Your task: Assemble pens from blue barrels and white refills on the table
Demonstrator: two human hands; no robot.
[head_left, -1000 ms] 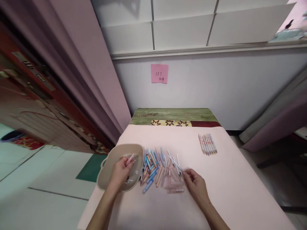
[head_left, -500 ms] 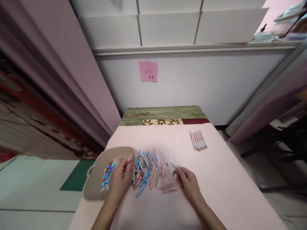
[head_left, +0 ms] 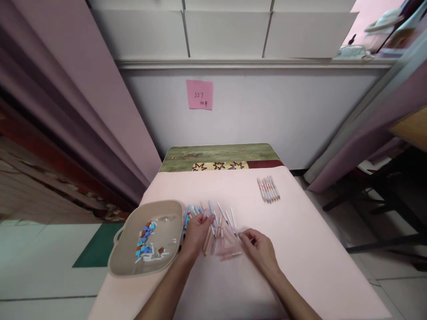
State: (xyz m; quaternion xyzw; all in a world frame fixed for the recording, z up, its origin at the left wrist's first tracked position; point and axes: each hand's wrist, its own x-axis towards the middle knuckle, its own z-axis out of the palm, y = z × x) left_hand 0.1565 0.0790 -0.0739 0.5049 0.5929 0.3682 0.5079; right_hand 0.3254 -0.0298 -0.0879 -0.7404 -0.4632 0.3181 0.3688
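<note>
My left hand [head_left: 197, 233] is over the pile of pen parts, thumb and fingertips pinched together. What lies between them, if anything, is too small to make out. To the right of the pile, my right hand [head_left: 260, 250] has its thumb and forefinger closed at the lower end of a thin white pen refill [head_left: 231, 222]. Between the hands lie more white refills, beige pen barrels [head_left: 208, 243] and clear pinkish plastic pieces [head_left: 230, 253]. Blue pen barrels [head_left: 187, 213] show behind my left hand, which hides much of the pile.
A beige tray [head_left: 116, 262] with a handle stands at the table's left, holding small blue, brown and white pieces [head_left: 145, 240]. A row of pens [head_left: 268, 190] lies at the back right on the pink tabletop [head_left: 300, 258]. Behind is a wall with a pink note [head_left: 199, 94].
My left hand has moved right, from beside the tray's edge to over the pile, covering many blue barrels. My right hand stays by the refills. The view has shifted slightly.
</note>
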